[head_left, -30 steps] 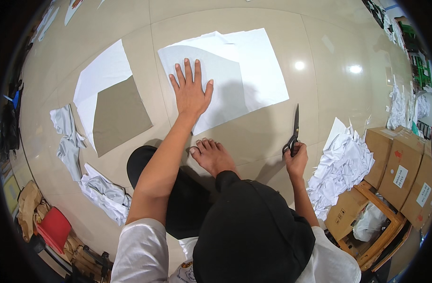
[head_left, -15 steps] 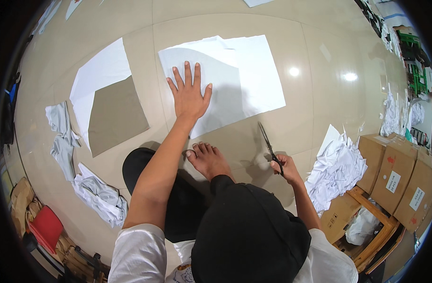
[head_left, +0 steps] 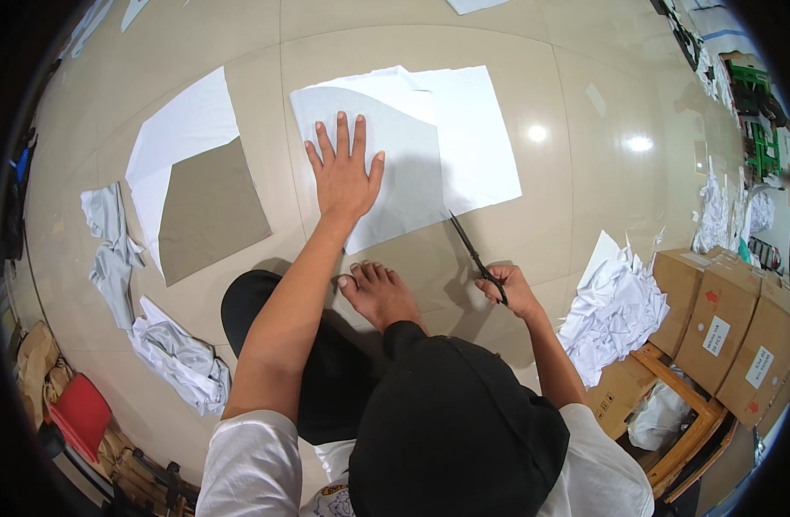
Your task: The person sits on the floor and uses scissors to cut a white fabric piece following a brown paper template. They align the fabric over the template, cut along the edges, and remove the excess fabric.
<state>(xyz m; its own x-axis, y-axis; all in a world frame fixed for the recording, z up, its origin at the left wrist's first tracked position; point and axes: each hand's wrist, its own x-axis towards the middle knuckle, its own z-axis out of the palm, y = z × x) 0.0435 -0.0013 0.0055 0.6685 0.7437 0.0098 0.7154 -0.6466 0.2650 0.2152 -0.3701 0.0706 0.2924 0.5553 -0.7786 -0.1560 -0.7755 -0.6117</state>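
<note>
**Scissors brought down to the edge of the white fabric**

A second ago we held the scissors (head_left: 476,255) upright, off to the right and well clear of the cloth. Now our right hand (head_left: 508,289) has swung them down and leftward, so the blade tips touch the lower right edge of the white fabric (head_left: 412,155) spread on the tiled floor (head_left: 584,215). The right fingers are closed through the handles. We judge a cut is about to start at that edge.

Our left hand (head_left: 343,177) has stayed where it was, flat on the fabric with fingers spread wide, gripping nothing, only pressing the cloth down. Our bare foot (head_left: 379,293) rests just below the fabric.

At the right stand brown cardboard boxes (head_left: 731,319), two bearing small white rectangular labels on their sides and one a red arrow mark. Beside them lies a heap of white scraps (head_left: 615,310). To the left lies another white piece with a grey-brown panel (head_left: 209,211) on it, and crumpled grey cloth (head_left: 175,358).
</note>
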